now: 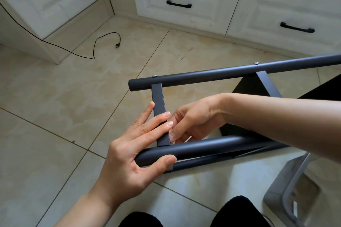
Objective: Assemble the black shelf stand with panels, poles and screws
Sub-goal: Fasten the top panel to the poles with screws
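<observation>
the black shelf stand (221, 116) lies on its side on the tiled floor (55, 116), just ahead of the person's knees. the far pole (212, 74) already carries two screw heads (154, 76), and a flat crossbar (160, 114) runs from it down to the near pole (193, 148).

the left hand (132, 153) cups the near pole's end, thumb curled under it and straight fingers laid along the crossbar. the right hand (193, 121) reaches in behind the crossbar with fingers bent toward the joint; whether it pinches a screw i cannot tell.

to do this joint well, it looks wise to keep the crossbar square and tight against the near pole, line up the holes, and start any screw by fingertip before tightening.

the joint itself sits behind the fingers. the panels (256, 86) are mostly hidden by the right forearm, and both poles run out of view to the right. a grey object (287, 190) at lower right is cut off.
</observation>
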